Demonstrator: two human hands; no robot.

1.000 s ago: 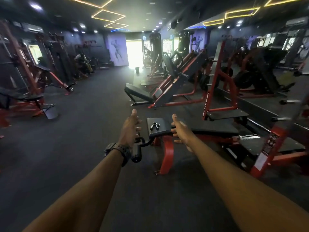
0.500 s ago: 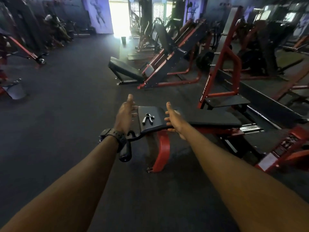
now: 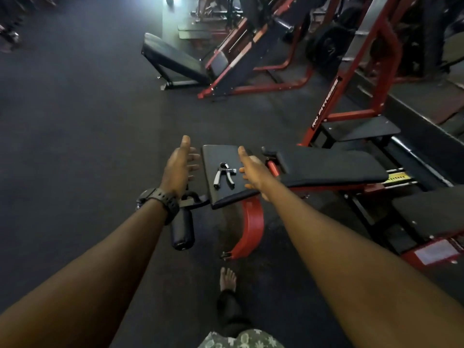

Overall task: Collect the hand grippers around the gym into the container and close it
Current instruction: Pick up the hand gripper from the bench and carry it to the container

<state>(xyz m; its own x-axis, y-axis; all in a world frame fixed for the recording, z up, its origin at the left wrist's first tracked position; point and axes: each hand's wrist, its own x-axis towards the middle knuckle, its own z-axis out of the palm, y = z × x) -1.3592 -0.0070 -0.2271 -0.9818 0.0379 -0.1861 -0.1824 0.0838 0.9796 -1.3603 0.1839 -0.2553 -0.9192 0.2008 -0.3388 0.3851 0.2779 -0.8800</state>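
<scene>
A black and grey hand gripper [image 3: 224, 175] lies flat on the black seat pad [image 3: 221, 192] of a red-framed bench. My left hand [image 3: 179, 169], a black watch on its wrist, hovers just left of the pad with fingers spread and nothing in it. My right hand [image 3: 252, 170] reaches over the pad's right side, fingers apart, its fingertips a short way right of the hand gripper and not touching it. No container is in view.
The bench's long back pad [image 3: 331, 167] runs off to the right. A black foam roller [image 3: 182, 231] sticks out under my left wrist. A red curved bench leg [image 3: 251, 227] stands ahead of my bare foot [image 3: 228, 278]. More red machines [image 3: 251, 69] line the far side; dark floor [image 3: 75, 121] spreads left.
I have come closer to the bench and the view has tipped down, so the hand gripper looks larger. Both hands stay open on either side of it.
</scene>
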